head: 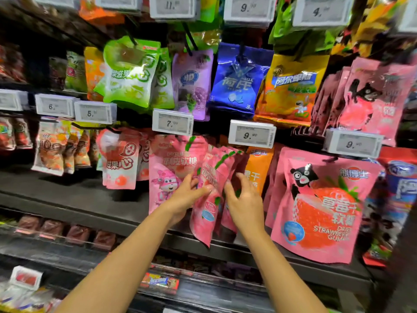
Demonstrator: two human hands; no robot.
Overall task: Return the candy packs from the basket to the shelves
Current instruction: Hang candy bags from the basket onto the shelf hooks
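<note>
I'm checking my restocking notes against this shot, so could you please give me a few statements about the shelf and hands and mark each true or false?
1. The left hand touches a pink candy pack hanging in the lower row. True.
2. The right hand holds a blue pack. False: its fingers are spread and loosely curled by the pink packs, with no grip on anything that I can see.
3. The price tag right above the pink packs reads 7. True.
4. The blue pack hangs in the lowest row. False: it hangs in the row above, between a purple pack and an orange-yellow pack.
5. The basket stands on the shelf. False: no basket is in view.
</note>
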